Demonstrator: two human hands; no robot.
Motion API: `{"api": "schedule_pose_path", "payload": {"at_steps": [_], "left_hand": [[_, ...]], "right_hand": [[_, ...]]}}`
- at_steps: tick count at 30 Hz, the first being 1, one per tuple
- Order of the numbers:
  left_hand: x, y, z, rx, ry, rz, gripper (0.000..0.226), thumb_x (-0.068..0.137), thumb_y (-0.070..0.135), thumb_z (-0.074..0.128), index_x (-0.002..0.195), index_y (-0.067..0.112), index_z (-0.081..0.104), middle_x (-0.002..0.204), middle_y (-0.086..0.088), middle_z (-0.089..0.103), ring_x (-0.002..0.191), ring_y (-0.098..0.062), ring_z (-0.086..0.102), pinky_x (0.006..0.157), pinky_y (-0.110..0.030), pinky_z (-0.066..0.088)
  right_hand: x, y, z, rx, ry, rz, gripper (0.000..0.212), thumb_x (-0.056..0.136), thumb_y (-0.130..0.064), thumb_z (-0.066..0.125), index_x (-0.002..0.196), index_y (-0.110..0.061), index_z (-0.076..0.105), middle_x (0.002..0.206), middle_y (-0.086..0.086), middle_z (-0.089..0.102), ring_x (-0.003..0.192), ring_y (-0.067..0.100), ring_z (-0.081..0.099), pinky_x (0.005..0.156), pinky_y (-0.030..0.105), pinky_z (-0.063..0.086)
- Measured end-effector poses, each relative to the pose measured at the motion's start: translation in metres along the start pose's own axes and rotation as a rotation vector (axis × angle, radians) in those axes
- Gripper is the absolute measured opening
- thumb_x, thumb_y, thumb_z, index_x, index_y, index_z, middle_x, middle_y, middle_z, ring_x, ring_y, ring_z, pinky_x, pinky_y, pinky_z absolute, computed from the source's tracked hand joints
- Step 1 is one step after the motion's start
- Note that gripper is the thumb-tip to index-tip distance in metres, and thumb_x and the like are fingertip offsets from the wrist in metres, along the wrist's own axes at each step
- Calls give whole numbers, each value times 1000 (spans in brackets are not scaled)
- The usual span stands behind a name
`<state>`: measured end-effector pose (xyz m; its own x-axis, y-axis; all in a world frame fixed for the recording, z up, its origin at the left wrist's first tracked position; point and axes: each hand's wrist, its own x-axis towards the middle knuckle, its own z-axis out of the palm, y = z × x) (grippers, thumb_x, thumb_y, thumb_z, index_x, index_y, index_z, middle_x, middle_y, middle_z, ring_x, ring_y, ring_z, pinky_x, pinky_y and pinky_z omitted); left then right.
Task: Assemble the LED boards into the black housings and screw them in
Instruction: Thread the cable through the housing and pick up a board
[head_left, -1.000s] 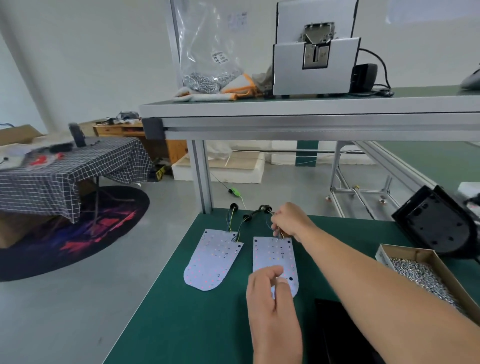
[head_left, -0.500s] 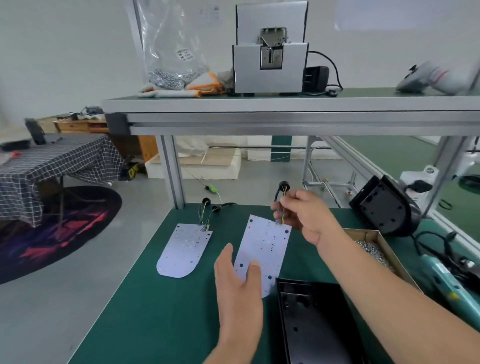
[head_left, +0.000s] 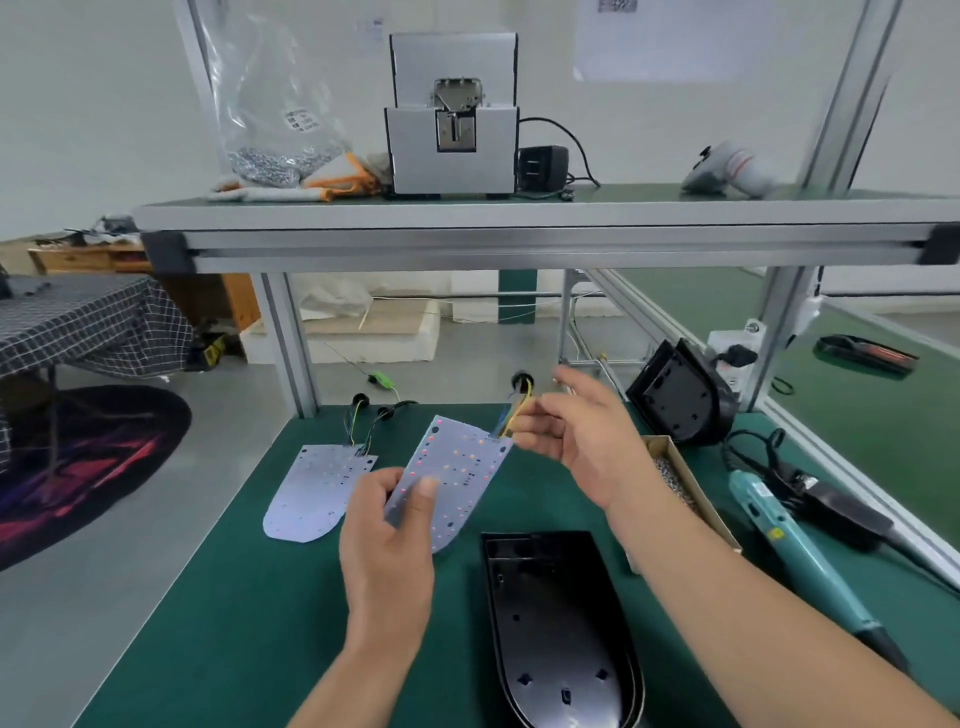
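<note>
A white LED board is lifted off the green bench and tilted. My left hand pinches its near left edge between thumb and fingers. My right hand holds the board's yellow and blue wires at its far corner, with the black grommet above the fingers. A second LED board lies flat to the left, wires trailing toward the back. An open black housing lies on the bench near me, just right of the held board. Another black housing leans upright at the back right.
A cardboard box of screws sits right of my right hand. A teal electric screwdriver and its black cable lie at the far right. Overhead, a shelf carries a screw feeder, a bag of screws and cloths. The bench's left edge drops to the floor.
The board has come off the bench and moved right, toward the open housing. My left hand went from hovering over it to gripping its edge; my right hand carried the wires rightward.
</note>
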<state>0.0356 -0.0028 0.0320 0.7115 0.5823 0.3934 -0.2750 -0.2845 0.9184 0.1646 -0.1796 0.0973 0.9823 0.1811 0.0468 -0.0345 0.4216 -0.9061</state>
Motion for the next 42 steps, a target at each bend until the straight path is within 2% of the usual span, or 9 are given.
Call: {"api": "schedule_pose_path", "payload": {"at_steps": [3,6,11,16,19,22,31,38,42], "left_hand": [[0,8,-3,-70,6,44,14,101,38,71,91,35,62,79,11,63,68,-1,49,60,-11,40],[0,13,-5,-238,-56,-4,25,93,54,67,96,29,67,85,2,68,75,-8,57,68,-18,48],[0,16,-2,-479,-222,-142,35,84,53,75,99,21,73,99,-3,75,87,-17,64,79,-37,51],[0,18,-1,-604,-405,-291,37,81,44,83,100,13,76,106,-12,76,88,-21,70,74,-35,56],[1,19,0,-698,-418,-375,33,83,39,83,100,11,76,108,-13,75,87,-20,71,73,-31,60],[3,16,1,-754,-344,-450,27,91,35,78,104,12,75,114,-12,74,91,-19,71,73,-33,61],[7,8,0,-701,-279,-470,34,105,36,60,133,20,70,136,-8,73,122,-29,71,86,-44,64],[20,10,-12,-723,-52,-654,12,104,21,64,108,19,75,93,5,80,69,-13,76,48,-26,55],[24,15,-15,-843,-235,-745,16,99,17,60,84,17,55,65,4,45,36,-6,35,34,-18,26]], "right_hand": [[15,1,-9,-299,73,-46,61,97,10,53,153,-13,45,107,16,66,74,20,70,66,27,60],[30,1,-19,-926,-35,-134,77,95,1,58,164,-22,33,151,2,43,123,16,54,81,6,42],[45,18,-22,-1172,-195,-262,69,106,-15,54,167,-25,22,176,1,10,160,14,13,115,18,19],[54,27,-13,-1048,-141,-305,51,107,-14,54,156,-15,41,165,3,36,143,14,43,123,37,34],[41,28,-10,-1152,-231,-318,14,109,-21,53,113,-23,66,108,-14,68,103,3,61,91,34,46],[9,28,-7,-1183,-339,-323,27,110,-28,53,87,-41,60,75,-17,61,71,0,52,70,22,40],[-51,22,-9,-1465,-677,-525,19,102,-31,52,104,-16,65,102,-4,68,95,16,61,84,33,48],[-42,8,-66,-1522,-473,-573,4,99,-24,69,102,-22,71,98,-10,65,99,14,57,90,38,50],[-38,7,-90,-1587,-354,-606,9,97,-21,71,102,-28,70,103,-17,64,108,11,52,94,31,46]]}}
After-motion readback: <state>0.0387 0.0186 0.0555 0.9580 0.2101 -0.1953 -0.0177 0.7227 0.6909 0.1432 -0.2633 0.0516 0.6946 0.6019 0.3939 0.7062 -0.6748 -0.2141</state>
